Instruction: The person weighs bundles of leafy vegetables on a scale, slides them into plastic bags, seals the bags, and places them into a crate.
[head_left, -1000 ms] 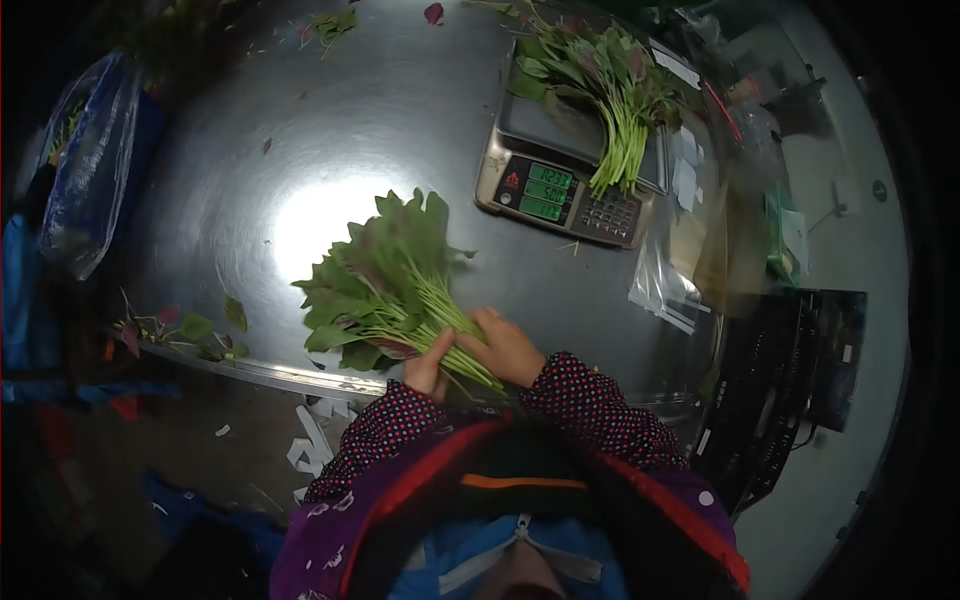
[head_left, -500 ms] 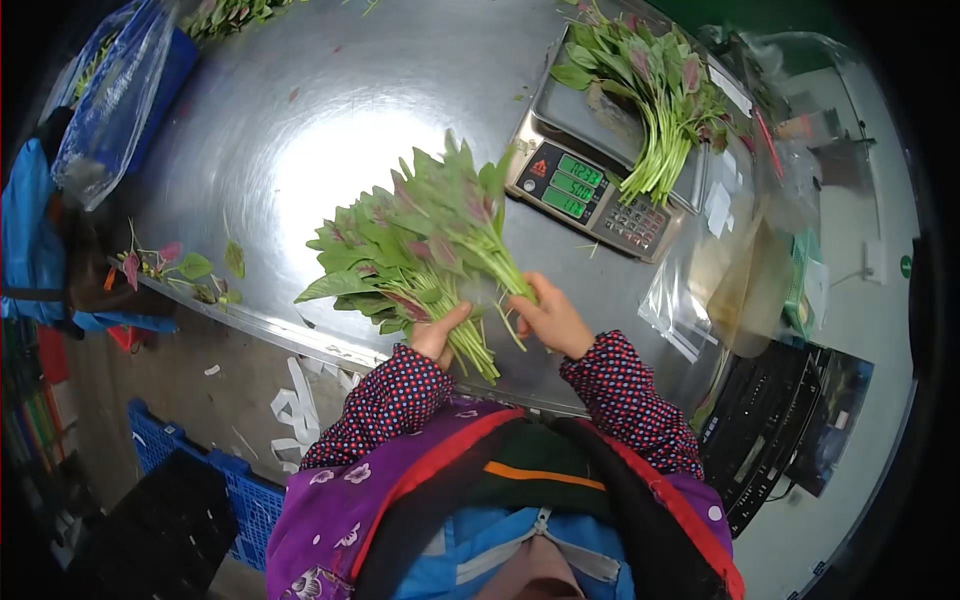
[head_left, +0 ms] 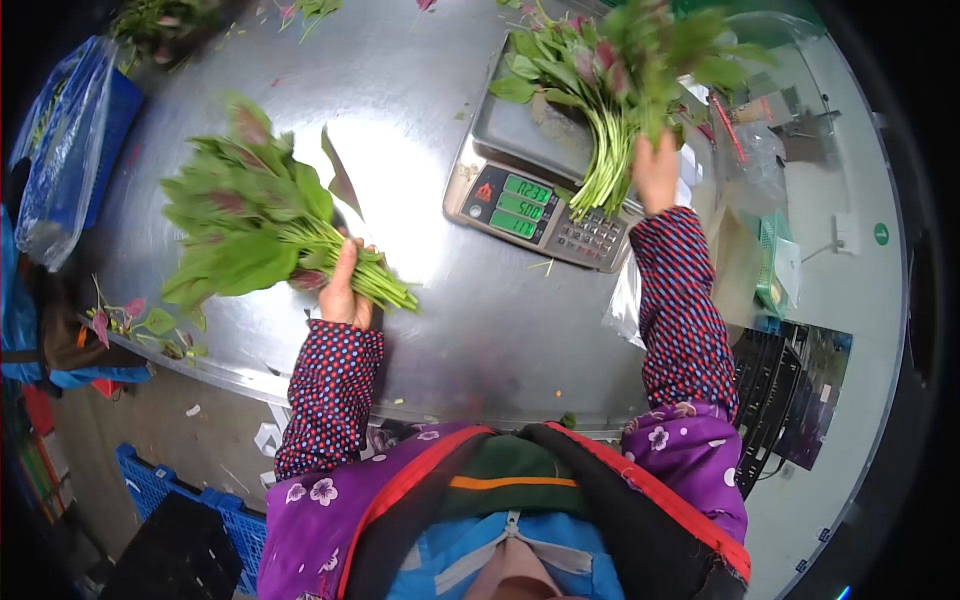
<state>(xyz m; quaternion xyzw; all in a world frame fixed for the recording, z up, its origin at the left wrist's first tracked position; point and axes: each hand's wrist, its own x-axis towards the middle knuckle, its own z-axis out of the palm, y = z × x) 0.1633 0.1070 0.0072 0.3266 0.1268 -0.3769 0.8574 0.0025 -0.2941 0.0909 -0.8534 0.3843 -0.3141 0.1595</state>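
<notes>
My left hand (head_left: 345,292) is wrapped round the stems of a bunch of leafy greens (head_left: 245,215), green leaves marked with purple-red, held over the left part of the metal table. Up at the scale, my right hand (head_left: 656,172) grips a smaller bunch of the same greens (head_left: 665,70), blurred by motion. It is right beside another bunch (head_left: 600,130) lying on the pan of the digital scale (head_left: 520,205). Three green-lit displays glow on the scale's front. Whether the smaller bunch touches the one on the pan, I cannot tell.
The metal table (head_left: 480,350) spreads under both arms. On its left are leaf scraps (head_left: 140,320) and a blue crate (head_left: 118,120) with a plastic bag (head_left: 70,150). More greens (head_left: 165,25) lie at the far left. A green basket (head_left: 772,260) stands at right.
My hands have parted from close together. The left moved left with the large bunch; the right carried the smaller bunch up and right to the scale. The view has shifted slightly.
</notes>
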